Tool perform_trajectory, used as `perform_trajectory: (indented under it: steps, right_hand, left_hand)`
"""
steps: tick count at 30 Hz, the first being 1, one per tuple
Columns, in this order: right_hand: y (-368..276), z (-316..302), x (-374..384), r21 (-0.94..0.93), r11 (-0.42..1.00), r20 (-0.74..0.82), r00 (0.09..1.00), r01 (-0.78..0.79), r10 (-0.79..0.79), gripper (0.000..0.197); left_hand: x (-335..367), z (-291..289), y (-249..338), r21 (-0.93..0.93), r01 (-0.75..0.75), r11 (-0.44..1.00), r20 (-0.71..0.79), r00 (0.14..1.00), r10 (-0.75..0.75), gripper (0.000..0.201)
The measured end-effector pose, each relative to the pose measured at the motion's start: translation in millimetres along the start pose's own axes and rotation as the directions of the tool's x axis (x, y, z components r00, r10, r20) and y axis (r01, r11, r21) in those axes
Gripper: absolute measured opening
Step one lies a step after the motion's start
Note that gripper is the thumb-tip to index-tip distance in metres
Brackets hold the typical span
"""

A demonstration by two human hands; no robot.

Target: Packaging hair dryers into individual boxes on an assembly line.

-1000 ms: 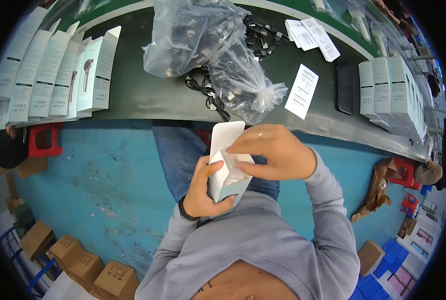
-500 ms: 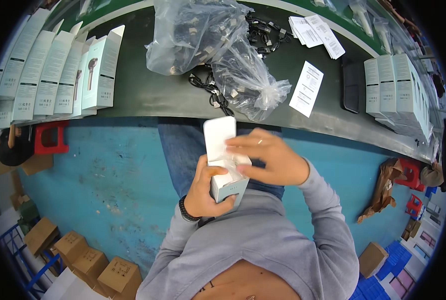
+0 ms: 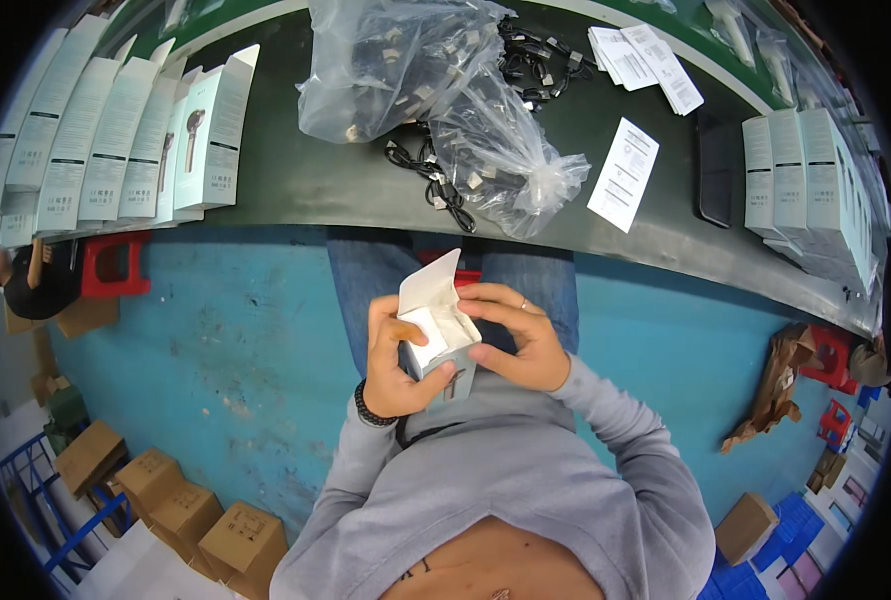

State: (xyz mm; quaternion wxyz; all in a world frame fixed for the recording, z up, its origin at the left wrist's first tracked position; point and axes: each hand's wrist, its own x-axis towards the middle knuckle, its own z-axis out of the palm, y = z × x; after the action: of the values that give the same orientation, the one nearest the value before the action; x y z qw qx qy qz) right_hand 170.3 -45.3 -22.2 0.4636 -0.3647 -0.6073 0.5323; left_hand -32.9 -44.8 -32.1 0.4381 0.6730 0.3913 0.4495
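Observation:
A small light-coloured carton is held upright in front of my body, its top open and its white lid flap raised on the far side. My left hand wraps round the carton's left side, with the thumb on the front and a finger over the top edge. At the right edge, my right hand grips the carton between bent fingers and thumb. White and clear, film-like material shows inside the opening; what lies beneath it is hidden.
On the dark bench stand tall open cartons at left and closed cartons at right. Between them lie a clear plastic bag, black cables, a printed leaflet and a black phone-like slab. Brown boxes sit lower left.
My right hand has come down from above the opening to the carton's right edge. The carton has tilted slightly and moved a little left, and its lid flap leans differently.

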Motion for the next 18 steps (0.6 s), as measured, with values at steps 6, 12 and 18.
perform_trajectory:
  steps: [6, 12, 18]
  right_hand:
    - [11, 15, 10, -0.111, 0.984, -0.043, 0.989, 0.136, -0.142, 0.024]
    - [11, 18, 17, -0.191, 0.960, 0.034, 0.979, 0.206, -0.203, 0.011]
    - [39, 52, -5, 0.310, 0.945, -0.330, 0.944, 0.105, 0.003, 0.029]
  left_hand:
    - [10, -8, -3, 0.054, -0.049, 0.997, 0.042, 0.998, 0.047, 0.037]
    - [-6, 0, -11, -0.032, -0.170, 0.985, -0.096, 0.981, 0.166, 0.043]
    - [0, 7, -17, -0.115, -0.217, 0.969, -0.217, 0.958, 0.189, 0.048]
